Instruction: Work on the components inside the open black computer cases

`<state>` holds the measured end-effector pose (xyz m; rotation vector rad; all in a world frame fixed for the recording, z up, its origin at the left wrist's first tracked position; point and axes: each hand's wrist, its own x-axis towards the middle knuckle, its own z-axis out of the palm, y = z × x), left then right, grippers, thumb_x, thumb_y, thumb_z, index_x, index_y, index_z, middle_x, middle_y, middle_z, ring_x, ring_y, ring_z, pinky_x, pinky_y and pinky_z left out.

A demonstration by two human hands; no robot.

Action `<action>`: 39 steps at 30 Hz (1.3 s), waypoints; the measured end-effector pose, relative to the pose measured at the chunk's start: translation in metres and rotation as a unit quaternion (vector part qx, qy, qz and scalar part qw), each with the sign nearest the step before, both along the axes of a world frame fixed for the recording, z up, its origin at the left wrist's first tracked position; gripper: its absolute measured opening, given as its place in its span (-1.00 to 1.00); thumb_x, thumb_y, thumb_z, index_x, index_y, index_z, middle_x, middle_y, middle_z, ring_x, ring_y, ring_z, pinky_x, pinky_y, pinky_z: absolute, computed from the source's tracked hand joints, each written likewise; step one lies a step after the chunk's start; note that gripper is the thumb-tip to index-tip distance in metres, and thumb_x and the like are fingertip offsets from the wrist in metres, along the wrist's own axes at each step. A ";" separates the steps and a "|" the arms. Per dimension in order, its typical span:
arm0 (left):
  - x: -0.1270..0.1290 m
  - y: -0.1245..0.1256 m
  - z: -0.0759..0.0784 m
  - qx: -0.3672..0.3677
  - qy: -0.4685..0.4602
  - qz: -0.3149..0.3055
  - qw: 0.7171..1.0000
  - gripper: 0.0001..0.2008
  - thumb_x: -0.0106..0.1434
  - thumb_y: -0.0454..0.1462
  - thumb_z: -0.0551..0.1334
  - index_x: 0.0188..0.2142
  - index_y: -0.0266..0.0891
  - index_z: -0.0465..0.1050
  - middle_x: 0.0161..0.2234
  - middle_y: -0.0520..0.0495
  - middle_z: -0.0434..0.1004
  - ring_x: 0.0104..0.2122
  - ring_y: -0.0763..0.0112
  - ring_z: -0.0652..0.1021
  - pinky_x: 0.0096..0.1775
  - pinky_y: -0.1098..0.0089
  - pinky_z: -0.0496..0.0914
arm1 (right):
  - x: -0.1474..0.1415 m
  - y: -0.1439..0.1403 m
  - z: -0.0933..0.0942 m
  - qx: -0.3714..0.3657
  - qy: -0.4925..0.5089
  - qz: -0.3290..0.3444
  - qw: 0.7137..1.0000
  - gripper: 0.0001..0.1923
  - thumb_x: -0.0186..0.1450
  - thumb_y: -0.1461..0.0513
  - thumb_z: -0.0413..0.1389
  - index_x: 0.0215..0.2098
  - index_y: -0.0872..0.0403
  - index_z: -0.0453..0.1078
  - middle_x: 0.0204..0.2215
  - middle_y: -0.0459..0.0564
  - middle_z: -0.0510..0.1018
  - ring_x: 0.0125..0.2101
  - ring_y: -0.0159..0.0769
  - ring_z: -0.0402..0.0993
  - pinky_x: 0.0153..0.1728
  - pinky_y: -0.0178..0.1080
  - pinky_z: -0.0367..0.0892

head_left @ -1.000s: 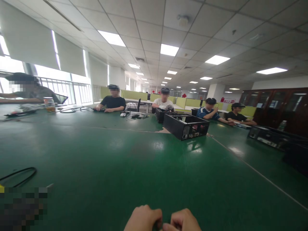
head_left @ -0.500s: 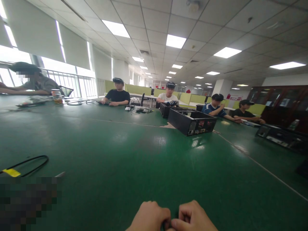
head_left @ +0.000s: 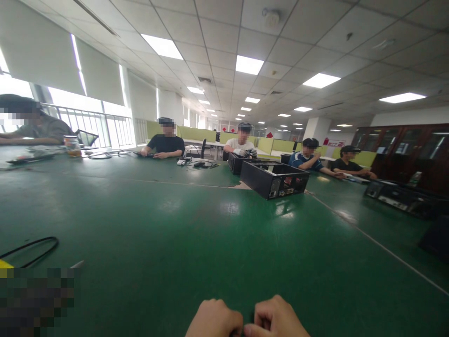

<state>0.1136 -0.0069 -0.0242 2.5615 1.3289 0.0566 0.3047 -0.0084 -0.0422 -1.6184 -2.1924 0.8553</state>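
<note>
My left hand (head_left: pixel 214 320) and my right hand (head_left: pixel 277 319) rest as closed fists side by side at the bottom edge of the view, on the green table (head_left: pixel 182 234). Their knuckles face forward and the thumbs touch between them. A small dark gap shows between the fists; whether anything is held there cannot be told. Most of both hands is cut off by the frame edge.
An open black computer case (head_left: pixel 273 179) lies mid-table, another (head_left: pixel 403 199) at the right. A black cable loop (head_left: pixel 33 247) lies at the left. Several people sit along the far side and one at the far left.
The view swayed slightly right and back. My fists stayed together at the bottom edge, barely shifting.
</note>
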 end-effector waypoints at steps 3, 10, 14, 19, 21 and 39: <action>-0.001 0.000 -0.002 0.000 -0.004 -0.004 1.000 -0.78 0.17 -0.11 0.16 -0.47 -0.13 0.50 -0.52 0.01 0.53 -0.44 0.27 0.54 -0.42 0.43 0.31 | 0.001 0.000 -0.002 0.013 -0.003 0.004 1.000 -0.75 0.07 0.09 0.20 -0.60 0.10 0.44 -0.67 -0.18 0.40 -0.59 -0.49 0.22 -0.53 -0.37 -0.03; -0.001 -0.002 0.001 -0.001 -0.015 0.003 1.000 -0.73 0.16 -0.05 0.17 -0.49 -0.14 0.49 -0.56 0.00 0.51 -0.47 0.28 0.52 -0.45 0.44 0.28 | 0.001 0.000 -0.005 0.025 -0.003 0.009 1.000 -0.74 0.10 0.07 0.18 -0.60 0.08 0.43 -0.68 -0.19 0.39 -0.59 -0.49 0.22 -0.51 -0.37 0.00; 0.000 -0.002 0.003 -0.007 -0.010 -0.008 1.000 -0.76 0.18 -0.09 0.16 -0.48 -0.14 0.48 -0.53 0.00 0.53 -0.46 0.26 0.54 -0.44 0.42 0.29 | 0.002 0.000 -0.005 0.024 -0.005 0.006 1.000 -0.76 0.09 0.09 0.18 -0.59 0.09 0.43 -0.68 -0.19 0.38 -0.60 -0.50 0.22 -0.54 -0.37 -0.03; -0.001 0.002 0.002 -0.013 -0.008 -0.005 1.000 -0.81 0.18 -0.15 0.16 -0.47 -0.14 0.47 -0.52 0.02 0.54 -0.43 0.24 0.56 -0.42 0.42 0.31 | 0.003 0.001 -0.009 0.023 0.000 0.013 1.000 -0.75 0.09 0.07 0.19 -0.58 0.09 0.45 -0.68 -0.19 0.39 -0.60 -0.50 0.22 -0.57 -0.37 -0.05; -0.002 0.004 0.002 -0.018 -0.011 -0.007 1.000 -0.80 0.17 -0.14 0.16 -0.48 -0.14 0.47 -0.52 0.02 0.54 -0.44 0.25 0.56 -0.43 0.43 0.30 | 0.004 0.001 -0.010 0.024 0.000 0.012 1.000 -0.76 0.09 0.08 0.19 -0.56 0.08 0.46 -0.67 -0.19 0.41 -0.60 -0.51 0.23 -0.58 -0.37 -0.06; 0.000 -0.005 0.005 -0.017 -0.028 0.006 0.999 -0.74 0.18 -0.10 0.14 -0.52 -0.17 0.44 -0.54 0.02 0.53 -0.48 0.33 0.53 -0.45 0.46 0.26 | -0.003 -0.006 0.004 0.027 0.004 -0.005 1.000 -0.84 0.05 0.16 0.18 -0.60 0.08 0.45 -0.72 -0.22 0.34 -0.63 -0.52 0.18 -0.61 -0.39 -0.08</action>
